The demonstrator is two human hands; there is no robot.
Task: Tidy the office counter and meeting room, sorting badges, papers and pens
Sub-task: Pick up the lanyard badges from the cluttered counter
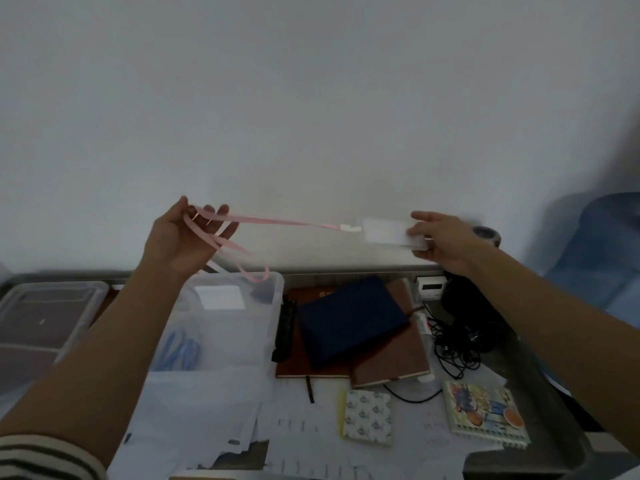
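Note:
My left hand (187,233) is raised above the counter with the pink lanyard (277,221) looped around its fingers. The strap runs taut to the right to a white badge holder (388,232), which my right hand (443,240) pinches at its right end. Below my left hand stands a clear plastic bin (273,306) holding a white badge (221,296) and blue lanyards (180,351). Loose white papers (304,431) lie spread on the counter in front.
A second clear bin (52,306) stands at far left. A dark blue box (349,320) rests on brown notebooks (391,358). Black cables (457,344), two small patterned notepads (367,415) (485,412) and a tape roll (488,233) are on the right. A white wall rises behind.

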